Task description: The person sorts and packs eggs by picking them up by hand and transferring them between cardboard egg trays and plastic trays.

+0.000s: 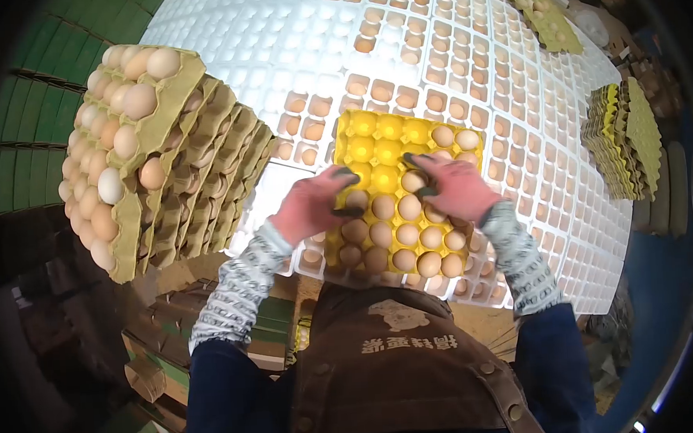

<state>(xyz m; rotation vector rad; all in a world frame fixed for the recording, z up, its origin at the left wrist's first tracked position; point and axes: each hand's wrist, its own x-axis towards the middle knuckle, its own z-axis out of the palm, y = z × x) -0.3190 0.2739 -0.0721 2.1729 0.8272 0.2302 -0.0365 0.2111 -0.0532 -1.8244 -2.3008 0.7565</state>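
Observation:
A yellow egg tray (pixel 388 151) lies in front of me, its nearer rows holding brown eggs and several far-left cups bare. My left hand (pixel 312 206), in a pink glove with dark fingertips, is at the tray's left side. Its thumb and fingers curl around an egg (pixel 356 199). Over the tray's right half is my right hand (pixel 456 186), gloved alike, with fingers and thumb bent about another egg (pixel 413 182). Two eggs (pixel 443 137) sit in the far right corner, beyond that hand. The right hand partly covers some eggs beneath it.
White gridded trays (pixel 275 55) spread under and beyond the yellow tray, many cells with eggs. A tall stack of pulp trays with eggs (pixel 138 101) stands at left. At right are stacked pulp trays (pixel 642 142), and a separate pulp tray (pixel 546 19) lies farther back.

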